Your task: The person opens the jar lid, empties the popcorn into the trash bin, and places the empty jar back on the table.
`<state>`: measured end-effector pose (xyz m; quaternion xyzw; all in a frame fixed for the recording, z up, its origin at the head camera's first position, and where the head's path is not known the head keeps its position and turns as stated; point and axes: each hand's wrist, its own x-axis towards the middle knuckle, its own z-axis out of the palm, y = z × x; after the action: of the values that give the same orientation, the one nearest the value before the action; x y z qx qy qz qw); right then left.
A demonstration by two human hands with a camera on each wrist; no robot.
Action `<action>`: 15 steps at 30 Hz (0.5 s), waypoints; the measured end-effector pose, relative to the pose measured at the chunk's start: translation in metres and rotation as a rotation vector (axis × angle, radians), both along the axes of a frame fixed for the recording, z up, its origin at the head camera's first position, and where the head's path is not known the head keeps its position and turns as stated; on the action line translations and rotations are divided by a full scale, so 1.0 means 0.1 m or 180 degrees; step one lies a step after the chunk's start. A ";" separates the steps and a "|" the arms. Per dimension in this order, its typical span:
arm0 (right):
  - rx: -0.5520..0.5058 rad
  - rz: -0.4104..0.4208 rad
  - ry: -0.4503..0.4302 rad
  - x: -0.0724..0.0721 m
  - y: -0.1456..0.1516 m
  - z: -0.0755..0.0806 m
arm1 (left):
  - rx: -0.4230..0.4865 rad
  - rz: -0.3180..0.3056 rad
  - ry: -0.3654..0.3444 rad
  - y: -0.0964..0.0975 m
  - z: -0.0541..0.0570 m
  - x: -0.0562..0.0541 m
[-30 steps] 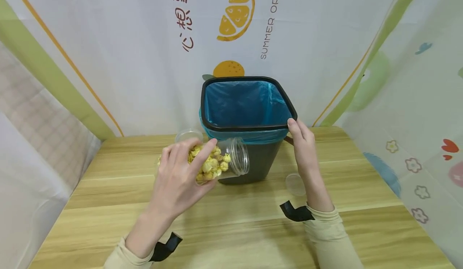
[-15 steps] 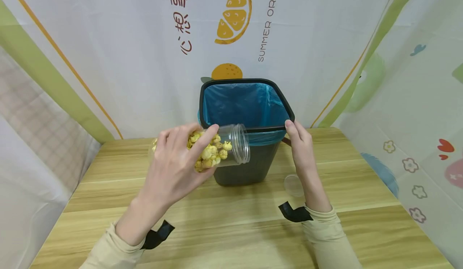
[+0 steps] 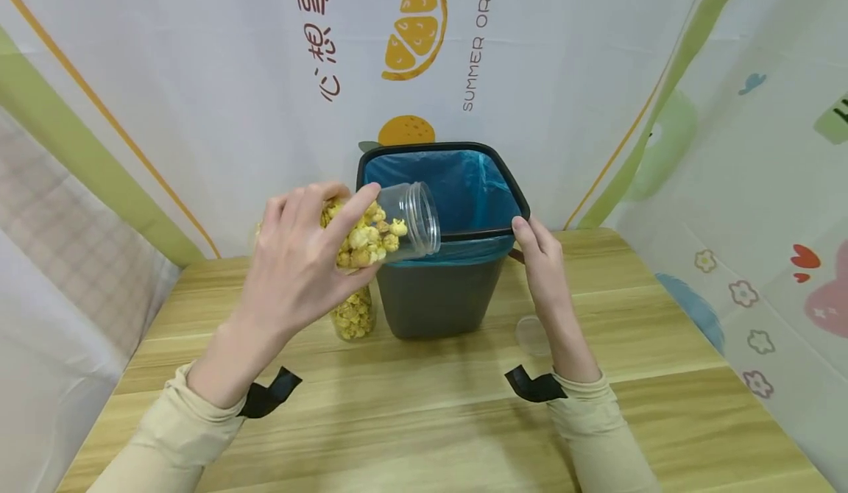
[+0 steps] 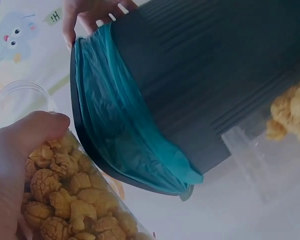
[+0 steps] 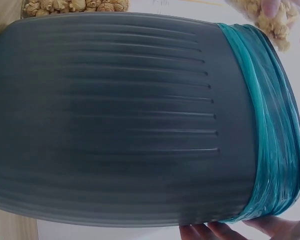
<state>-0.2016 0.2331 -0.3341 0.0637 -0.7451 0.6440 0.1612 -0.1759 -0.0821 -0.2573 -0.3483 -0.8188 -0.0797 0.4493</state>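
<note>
My left hand (image 3: 298,257) grips a clear plastic jar (image 3: 364,239) of yellow popcorn, held on its side and slightly tilted. Its lidless mouth points right, over the front left rim of a dark grey trash bin (image 3: 437,302). The popcorn lies inside, short of the mouth. A blue-green bag (image 3: 450,250) lines the bin and folds over its black rim. My right hand (image 3: 543,265) holds the bin's front right corner, thumb on the rim and fingers against the outer side, as the right wrist view shows. A second popcorn jar (image 3: 353,316) stands left of the bin, partly hidden by my left hand.
A clear round lid (image 3: 532,335) lies on the wooden table (image 3: 424,419), beside my right wrist. Close behind the bin hangs a white printed curtain (image 3: 252,110), and more cloth encloses both sides. A small brown thing (image 3: 517,255) shows behind the bin's right side.
My left hand has raised the popcorn jar from in front of the bin to its rim, uncovering the second jar. My right hand keeps its hold on the bin.
</note>
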 end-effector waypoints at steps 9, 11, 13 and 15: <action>0.0024 0.0020 -0.0015 -0.02 -0.01 -0.01 | -0.0094 -0.0032 0.0080 0.02 0.18 -0.22; 0.0022 0.0007 -0.0020 -0.02 -0.01 -0.01 | -0.0122 -0.0053 0.0109 0.03 0.22 -0.25; 0.0017 0.0001 -0.0022 -0.02 -0.01 -0.01 | -0.0152 -0.0053 0.0095 0.04 0.25 -0.29; 0.0012 -0.0003 -0.0023 -0.02 0.00 -0.01 | -0.0186 -0.0041 0.0068 0.04 0.28 -0.33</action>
<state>-0.2032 0.2330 -0.3347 0.0613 -0.7470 0.6427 0.1588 -0.2088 -0.0785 -0.2296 -0.3674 -0.8137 -0.0549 0.4471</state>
